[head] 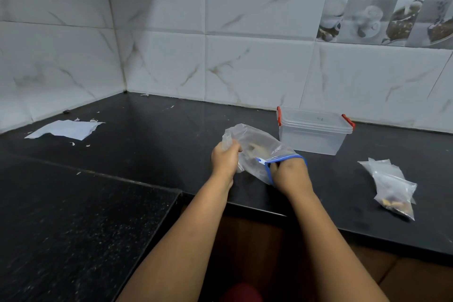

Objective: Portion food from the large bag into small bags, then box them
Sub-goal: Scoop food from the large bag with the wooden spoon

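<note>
Both hands work one clear bag (257,147) with a blue zip rim, held just above the desk (147,135): the left hand (225,158) grips its bunched far end, while the right hand (290,174) is pushed inside the mouth, its fingers hidden. A lidded box (315,131) with red clips stands just beyond the right hand, and small bags (392,187) lie well to its right.

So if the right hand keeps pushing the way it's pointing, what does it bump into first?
The right hand is inside the large bag, pointing toward its far end. It would probably meet the food there first, though the plastic blurs it.
</note>
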